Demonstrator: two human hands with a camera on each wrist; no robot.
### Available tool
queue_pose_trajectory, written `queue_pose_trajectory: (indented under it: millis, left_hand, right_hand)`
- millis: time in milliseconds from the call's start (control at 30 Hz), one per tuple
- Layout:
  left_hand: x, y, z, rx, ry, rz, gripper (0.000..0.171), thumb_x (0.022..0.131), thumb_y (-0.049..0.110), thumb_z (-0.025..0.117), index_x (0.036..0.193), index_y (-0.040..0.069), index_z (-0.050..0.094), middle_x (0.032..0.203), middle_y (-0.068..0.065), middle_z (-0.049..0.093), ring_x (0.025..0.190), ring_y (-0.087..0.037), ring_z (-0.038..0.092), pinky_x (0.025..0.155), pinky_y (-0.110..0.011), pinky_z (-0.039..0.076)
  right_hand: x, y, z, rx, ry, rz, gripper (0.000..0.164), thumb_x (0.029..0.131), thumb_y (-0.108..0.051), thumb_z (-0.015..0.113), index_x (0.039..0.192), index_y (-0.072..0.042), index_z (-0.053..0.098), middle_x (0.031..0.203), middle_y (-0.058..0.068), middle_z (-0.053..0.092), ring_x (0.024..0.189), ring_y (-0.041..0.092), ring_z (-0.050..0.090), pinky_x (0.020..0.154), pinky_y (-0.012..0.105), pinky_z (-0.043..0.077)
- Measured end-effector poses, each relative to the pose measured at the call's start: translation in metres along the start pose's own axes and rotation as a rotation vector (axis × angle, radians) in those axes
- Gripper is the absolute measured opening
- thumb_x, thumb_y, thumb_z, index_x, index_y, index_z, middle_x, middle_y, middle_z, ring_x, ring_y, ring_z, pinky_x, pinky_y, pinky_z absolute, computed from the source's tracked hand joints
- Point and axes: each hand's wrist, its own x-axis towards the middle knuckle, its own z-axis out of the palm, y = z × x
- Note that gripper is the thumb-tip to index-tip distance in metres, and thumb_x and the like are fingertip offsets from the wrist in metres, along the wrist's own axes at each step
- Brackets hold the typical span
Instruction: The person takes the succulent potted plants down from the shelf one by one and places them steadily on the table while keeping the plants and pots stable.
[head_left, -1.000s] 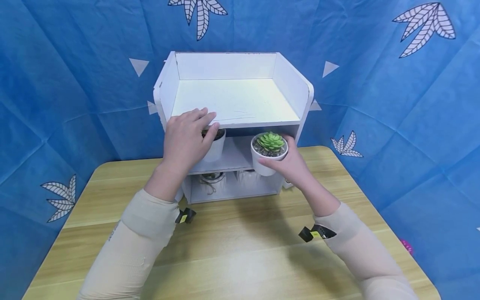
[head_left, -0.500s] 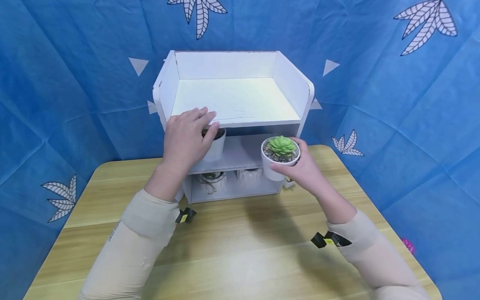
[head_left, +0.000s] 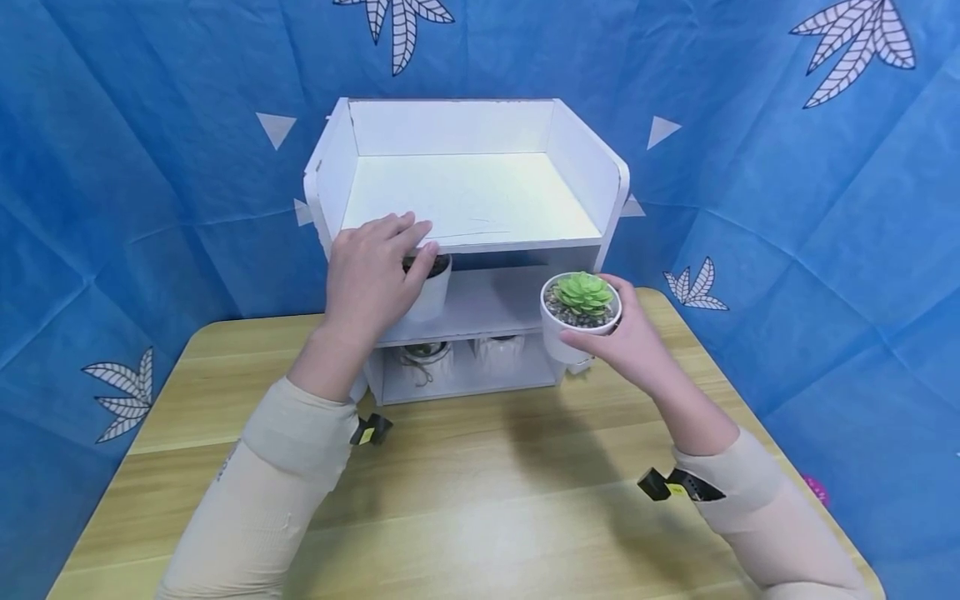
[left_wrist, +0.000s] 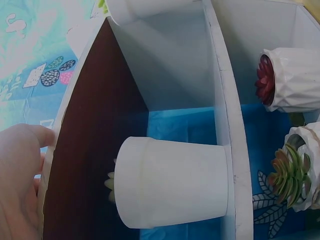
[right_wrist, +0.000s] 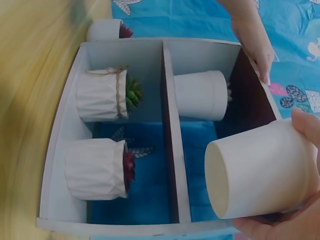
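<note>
My right hand [head_left: 633, 346] grips a white pot [head_left: 561, 340] with a green succulent [head_left: 585, 293], its thumb and fingers around the upper sides. The pot hangs in front of the right end of a white shelf unit [head_left: 465, 196], its pale bottom showing in the right wrist view. My left hand [head_left: 371, 275] lies with relaxed fingers on the front left edge of the top board. Beneath that hand, another white pot [left_wrist: 172, 182] stands on the middle shelf, its plant mostly hidden by the pot in the left wrist view.
On the bottom shelf are a twine-tied pot [right_wrist: 100, 95] with a green succulent and a ridged pot [right_wrist: 95, 169] with a red one. Another white pot [right_wrist: 102, 30] stands outside the unit's left side. A small item [head_left: 579, 367] sits by its right side on the wooden table [head_left: 465, 500].
My right hand has carried the potted succulent rightward and slightly toward me, away from the middle shelf's opening. The left hand has stayed on the top board.
</note>
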Motion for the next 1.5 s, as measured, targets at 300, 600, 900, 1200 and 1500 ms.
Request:
queue_pose_trajectory:
  millis: [300,600,900,1200,1500]
  left_hand:
    - [0.0,0.0,0.0,-0.007,-0.002,0.007,0.049,0.104,0.048,0.045,0.144,0.023,0.057,0.149,-0.003,0.052,0.14,-0.024,0.045,0.112,-0.05,0.033]
    - [0.001,-0.001,-0.002,0.0,0.008,0.008,0.049,0.104,0.048,0.045,0.144,0.023,0.057,0.149,-0.003,0.052,0.14,-0.025,0.045,0.111,-0.051,0.033]
    - [0.001,-0.001,-0.002,-0.002,0.004,0.006,0.049,0.104,0.048,0.044,0.144,0.023,0.057,0.149,-0.003,0.052,0.14,-0.025,0.044,0.112,-0.051,0.033]
    - [0.0,-0.001,-0.001,-0.001,0.004,0.006,0.049,0.104,0.048,0.045,0.144,0.023,0.057,0.149,-0.003,0.052,0.14,-0.025,0.044,0.112,-0.05,0.033]
    - [0.0,0.0,-0.001,0.003,-0.006,0.004,0.049,0.104,0.048,0.045,0.145,0.023,0.056,0.15,-0.003,0.051,0.14,-0.025,0.044,0.112,-0.051,0.033]
  right_hand:
    - [-0.003,0.007,-0.01,-0.024,0.039,-0.006,0.102,0.08,-0.032,0.086,0.154,-0.009,0.019,0.147,0.016,0.04,0.131,0.03,0.045,0.1,0.044,0.047]
    - [-0.006,0.01,-0.026,-0.026,0.08,-0.011,0.1,0.082,-0.028,0.084,0.155,-0.007,0.019,0.148,0.016,0.038,0.13,0.029,0.046,0.087,0.019,0.048]
    - [-0.009,0.01,-0.038,-0.072,0.115,0.003,0.098,0.084,-0.031,0.082,0.155,-0.008,0.019,0.146,0.017,0.04,0.129,0.029,0.046,0.092,0.024,0.046]
    - [-0.005,0.018,-0.046,-0.078,0.148,0.017,0.1,0.085,-0.03,0.081,0.156,-0.007,0.016,0.149,0.017,0.037,0.132,0.029,0.043,0.1,0.036,0.043]
    - [0.0,0.031,-0.049,-0.064,0.189,0.042,0.104,0.085,-0.035,0.081,0.158,-0.007,0.012,0.154,0.02,0.03,0.135,0.034,0.039,0.106,0.051,0.04]
